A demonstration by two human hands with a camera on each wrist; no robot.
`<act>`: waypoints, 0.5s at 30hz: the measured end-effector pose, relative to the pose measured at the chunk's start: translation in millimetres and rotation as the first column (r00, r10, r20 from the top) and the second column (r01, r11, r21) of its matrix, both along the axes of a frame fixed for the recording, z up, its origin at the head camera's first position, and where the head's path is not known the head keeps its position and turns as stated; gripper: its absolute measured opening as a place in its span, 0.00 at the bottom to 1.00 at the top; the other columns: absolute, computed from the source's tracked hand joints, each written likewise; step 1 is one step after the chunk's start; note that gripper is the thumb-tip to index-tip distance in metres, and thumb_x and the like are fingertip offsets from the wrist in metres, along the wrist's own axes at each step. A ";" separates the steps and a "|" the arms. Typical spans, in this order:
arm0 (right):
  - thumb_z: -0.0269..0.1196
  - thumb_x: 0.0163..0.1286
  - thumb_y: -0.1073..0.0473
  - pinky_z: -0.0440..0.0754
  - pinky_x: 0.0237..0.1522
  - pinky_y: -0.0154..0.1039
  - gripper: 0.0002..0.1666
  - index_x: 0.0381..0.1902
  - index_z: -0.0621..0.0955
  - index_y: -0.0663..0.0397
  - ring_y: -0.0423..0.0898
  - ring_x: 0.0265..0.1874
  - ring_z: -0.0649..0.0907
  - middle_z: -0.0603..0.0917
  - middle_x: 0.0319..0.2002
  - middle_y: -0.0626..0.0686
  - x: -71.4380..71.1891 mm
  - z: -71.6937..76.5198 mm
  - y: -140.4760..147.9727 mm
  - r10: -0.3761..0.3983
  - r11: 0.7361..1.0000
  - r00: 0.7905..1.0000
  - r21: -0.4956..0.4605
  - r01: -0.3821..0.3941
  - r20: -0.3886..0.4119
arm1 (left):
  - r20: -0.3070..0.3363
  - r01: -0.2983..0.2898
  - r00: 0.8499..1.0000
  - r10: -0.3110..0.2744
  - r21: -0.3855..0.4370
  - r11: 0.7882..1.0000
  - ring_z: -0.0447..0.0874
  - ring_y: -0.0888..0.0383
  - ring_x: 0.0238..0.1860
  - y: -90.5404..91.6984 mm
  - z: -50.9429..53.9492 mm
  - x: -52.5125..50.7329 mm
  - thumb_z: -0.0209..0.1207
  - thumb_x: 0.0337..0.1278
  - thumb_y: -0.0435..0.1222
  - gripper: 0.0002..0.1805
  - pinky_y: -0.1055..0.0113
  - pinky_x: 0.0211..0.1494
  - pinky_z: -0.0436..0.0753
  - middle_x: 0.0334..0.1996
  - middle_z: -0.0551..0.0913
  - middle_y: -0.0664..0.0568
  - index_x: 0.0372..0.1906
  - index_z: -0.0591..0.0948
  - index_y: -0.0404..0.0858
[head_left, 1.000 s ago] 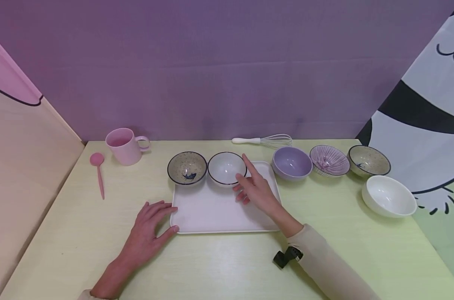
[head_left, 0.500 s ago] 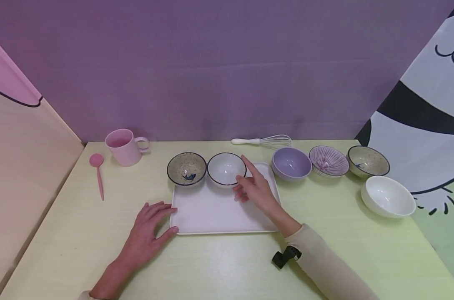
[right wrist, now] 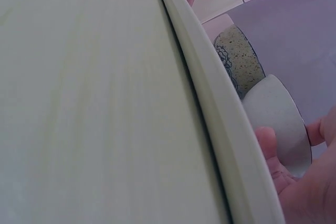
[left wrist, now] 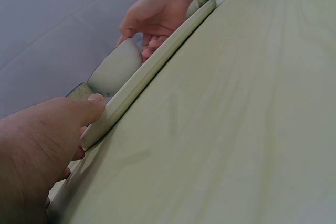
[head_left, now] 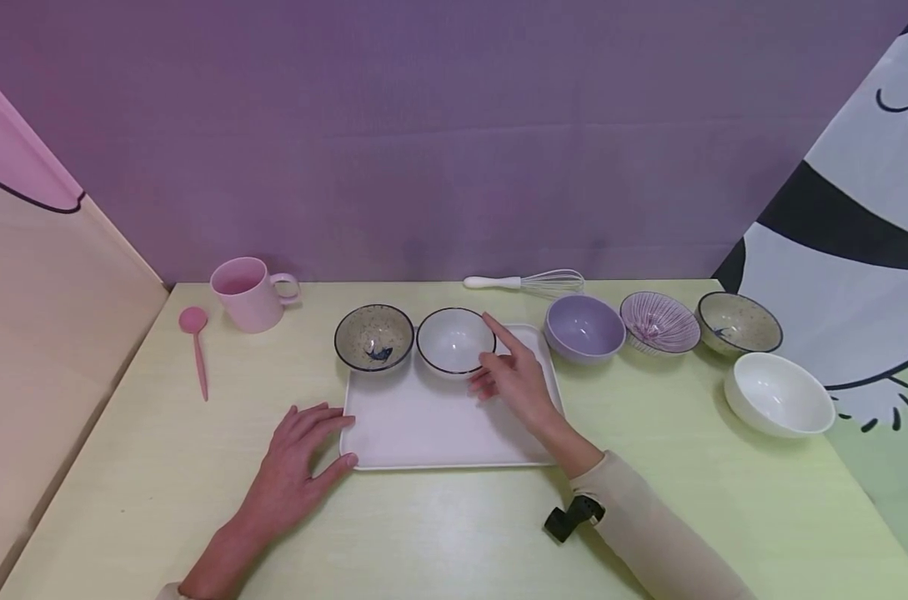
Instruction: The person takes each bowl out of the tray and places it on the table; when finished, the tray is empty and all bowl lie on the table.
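A white bowl with a dark rim (head_left: 454,343) sits at the back of the white tray (head_left: 446,429). My right hand (head_left: 519,385) holds its right side, index finger along the rim and thumb at the near side. In the right wrist view, the thumb and fingers meet the white bowl's wall (right wrist: 275,119). Close by on the left is a speckled bowl with a blue motif (head_left: 367,329), partly over the tray's back left corner. My left hand (head_left: 292,467) rests with relaxed, spread fingers at the tray's left edge; in the left wrist view its thumb touches the rim.
A pink mug (head_left: 249,296) and pink spoon (head_left: 198,358) are at the left. A whisk (head_left: 524,282) lies behind the tray. At the right stand a purple bowl (head_left: 584,329), striped bowl (head_left: 659,323), second speckled bowl (head_left: 739,323) and plain white bowl (head_left: 778,396).
The dark-rimmed white bowl and my right thumb have shifted very slightly to the right and nearer. My left hand has stayed at the tray's edge.
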State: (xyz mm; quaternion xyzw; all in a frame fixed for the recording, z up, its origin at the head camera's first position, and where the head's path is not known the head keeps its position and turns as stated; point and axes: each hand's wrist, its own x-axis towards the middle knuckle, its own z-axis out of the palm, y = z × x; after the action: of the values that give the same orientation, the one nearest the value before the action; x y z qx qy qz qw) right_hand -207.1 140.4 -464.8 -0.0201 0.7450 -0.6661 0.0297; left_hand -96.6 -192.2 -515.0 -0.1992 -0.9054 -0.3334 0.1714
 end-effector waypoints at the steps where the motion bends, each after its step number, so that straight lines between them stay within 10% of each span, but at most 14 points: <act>1: 0.56 0.78 0.68 0.92 0.27 0.36 0.42 0.87 0.69 0.42 0.44 0.23 0.91 0.92 0.31 0.66 0.7 0.8 0.0 -0.003 1.000 1.000 -0.001 0.003 -0.001 | 0.000 -0.001 1.000 0.001 0.000 1.000 0.78 0.37 0.73 0.0 0.0 -0.1 0.77 0.64 0.40 0.26 0.29 0.85 0.59 0.66 0.86 0.43 0.66 0.87 0.41; 15: 0.54 0.76 0.71 0.93 0.29 0.37 0.41 0.85 0.73 0.45 0.44 0.22 0.90 0.91 0.28 0.65 15.4 8.8 11.7 -0.009 1.000 1.000 0.010 0.009 -0.016 | 0.012 -0.002 1.000 0.001 0.003 1.000 0.78 0.38 0.73 -0.1 -0.1 0.1 0.77 0.65 0.41 0.25 0.30 0.85 0.59 0.66 0.86 0.43 0.66 0.87 0.42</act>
State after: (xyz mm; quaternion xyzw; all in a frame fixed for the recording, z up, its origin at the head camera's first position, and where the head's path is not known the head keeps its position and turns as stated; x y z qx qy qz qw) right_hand -191.6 152.1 -456.0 -0.0220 0.7485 -0.6625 0.0207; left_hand -96.6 -192.4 -515.1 -0.1963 -0.9060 -0.3359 0.1666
